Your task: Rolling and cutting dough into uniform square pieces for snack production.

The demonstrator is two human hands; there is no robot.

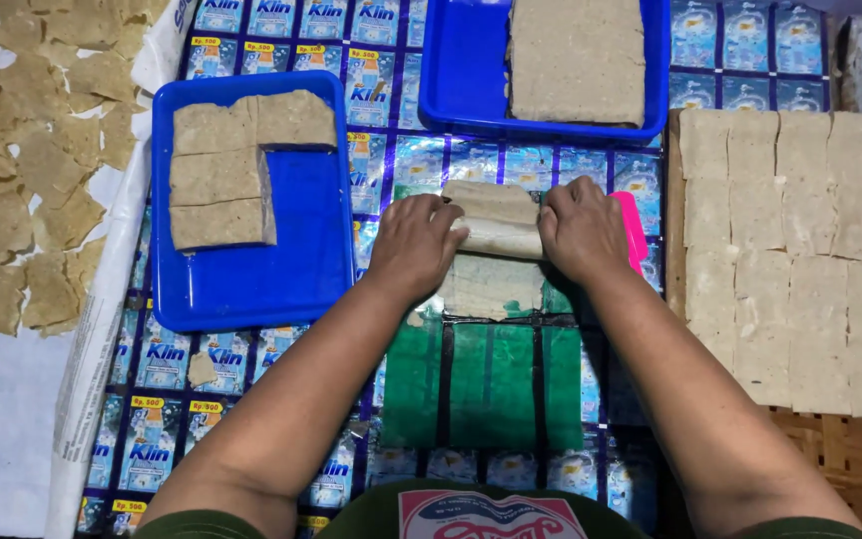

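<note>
Together we had both hands on a pale rolling pin lying crosswise in the middle of the work mat: our left hand pressed palm-down over its left end and our right hand over its right end, fingers curled onto the roller rather than closed around it. Beneath and just toward us from the roller lay a thin flattened sheet of beige dough, resting on a green plastic sheet that ran back toward our body. A pink plastic scraper showed just beyond our right hand, touching or nearly touching it; we could not tell which. To the left, a blue tray held three slabs of tan dough crowded into its far-left corner, leaving its near and right parts bare, and its right rim stood close to our left wrist. Ahead, a second blue tray carried one big block of dough, its near rim just beyond the roller. On the right, rows of cut pale squares sat on a woven mat, their left edge near our right forearm. Far left, dried thin pieces were spread on white sheeting.
</note>
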